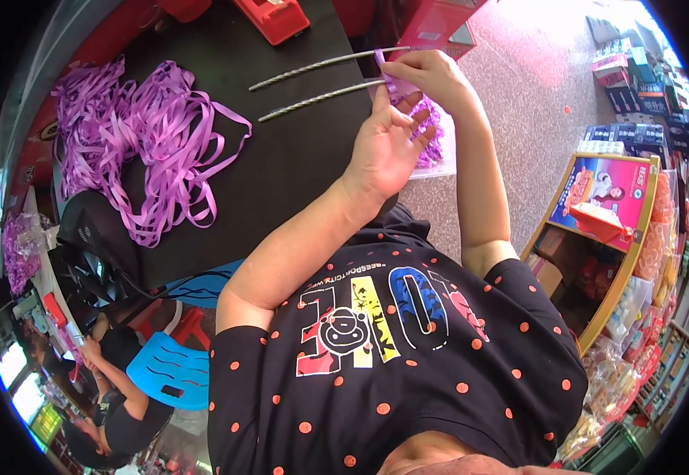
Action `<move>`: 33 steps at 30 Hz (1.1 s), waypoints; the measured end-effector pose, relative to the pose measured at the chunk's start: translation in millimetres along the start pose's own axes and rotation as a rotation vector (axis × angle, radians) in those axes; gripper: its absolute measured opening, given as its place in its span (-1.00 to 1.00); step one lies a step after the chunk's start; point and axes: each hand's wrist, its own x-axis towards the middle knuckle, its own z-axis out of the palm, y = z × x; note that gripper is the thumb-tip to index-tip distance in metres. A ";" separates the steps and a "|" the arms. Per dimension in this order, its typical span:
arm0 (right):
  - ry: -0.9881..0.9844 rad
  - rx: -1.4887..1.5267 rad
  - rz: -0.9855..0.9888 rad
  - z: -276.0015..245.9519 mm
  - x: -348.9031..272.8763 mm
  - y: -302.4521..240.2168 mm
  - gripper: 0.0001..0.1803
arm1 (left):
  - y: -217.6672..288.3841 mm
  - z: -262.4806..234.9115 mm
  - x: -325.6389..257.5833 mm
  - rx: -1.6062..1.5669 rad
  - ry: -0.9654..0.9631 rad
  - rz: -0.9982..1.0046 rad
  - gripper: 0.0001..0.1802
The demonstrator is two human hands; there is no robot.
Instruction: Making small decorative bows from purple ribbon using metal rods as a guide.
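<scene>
Partly hidden: the right-hand ends of two twisted metal rods (313,70), the farther one running behind the right hand (439,77), the nearer one lost at the left hand (380,154). Curled purple ribbon (438,146) in a pale tub (442,170) is covered in part by the left hand's outer fingers. Image rim crops a red tape dispenser (275,19) at top; a second person (128,408) at lower left is small and warped, handwork there hard to make out.

Surroundings: large loose heap of flat purple ribbon (162,150) on the dark worktop (285,178), left of the rods, one loop reaching toward them. Black mesh object beside the heap, kind uncertain. Blue seat (162,366) below the worktop; display cabinet (590,198) well apart to the right. Left forearm crosses in front of part of the worktop.

Grip: right thumb and forefinger pinch a ribbon strip (379,58) at the rods, near their right ends. Left palm faces up, thumb at the nearer rod, outer fingers loosely parted; whether it clasps ribbon, cannot tell
</scene>
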 end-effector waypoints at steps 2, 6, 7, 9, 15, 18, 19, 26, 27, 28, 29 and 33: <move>0.180 -0.130 -0.090 -6.4 -0.3 -4.4 -0.60 | -1.6 5.9 -2.2 -0.045 0.033 -0.022 -0.44; 0.103 -0.139 -0.363 -6.3 25.9 -13.3 -0.66 | -2.7 27.9 -15.9 -0.071 0.189 -0.155 -0.76; -0.032 -0.070 -0.295 -5.3 34.1 -13.1 -0.66 | -2.8 34.5 -22.3 -0.006 0.203 -0.159 -0.62; -0.352 0.050 -0.159 -8.2 49.3 -10.9 -0.66 | 2.1 45.0 -39.3 0.105 0.162 -0.226 -0.45; -0.445 0.187 -0.082 -23.8 64.3 14.4 -0.71 | 68.0 39.9 -97.3 0.655 -0.258 -0.289 -0.45; -0.380 0.114 -0.088 -45.7 62.9 33.9 -0.72 | 111.0 32.9 -136.7 1.073 -0.142 -0.055 -0.60; -0.359 0.134 -0.078 -53.9 58.1 43.2 -0.72 | 124.7 31.2 -150.9 1.210 -0.065 0.031 -0.63; -0.122 0.015 0.104 -41.3 15.2 136.5 -0.44 | 220.7 1.4 -205.4 1.837 0.743 0.624 -0.80; -0.049 -0.065 0.169 -29.3 7.5 152.1 -0.40 | 233.6 -4.3 -206.4 1.924 0.812 0.693 -0.79; -0.032 0.045 0.213 -17.0 -4.2 168.1 -0.40 | 244.6 -9.9 -206.2 1.888 0.862 0.701 -0.81; 0.009 0.125 0.252 -4.6 -19.0 183.7 -0.40 | 255.0 -15.0 -204.3 1.923 0.902 0.712 -0.79; -0.068 0.444 0.524 48.7 -91.0 232.8 -0.39 | 274.8 -33.1 -182.4 1.995 0.942 0.632 -0.76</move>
